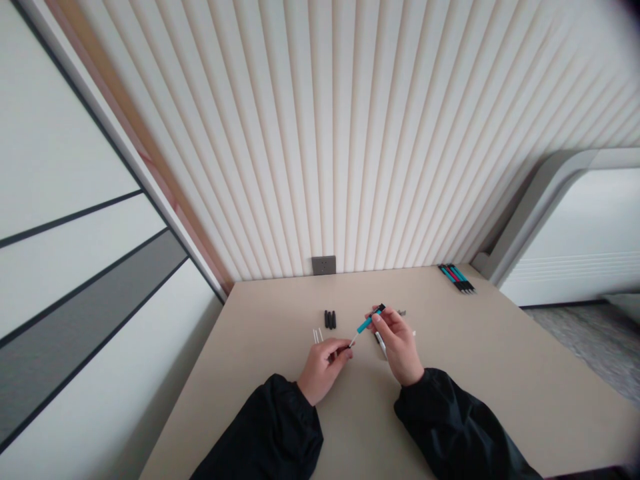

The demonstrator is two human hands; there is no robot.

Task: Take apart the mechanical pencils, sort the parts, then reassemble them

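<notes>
My right hand pinches a blue pen barrel with a black clip end, tilted over the table. A thin white refill sticks out of the barrel's lower end. The tip of that refill sits between the closed thumb and fingers of my left hand; the fingers partly hide it. Just beyond my left hand lie a few white refills, and behind them several short black pen grips. Black-and-white pen parts lie partly hidden under my right hand.
Several assembled pens, blue and one red with black ends, lie side by side at the table's far right corner. A dark wall socket sits at the back edge of the beige table. A white headboard stands at right.
</notes>
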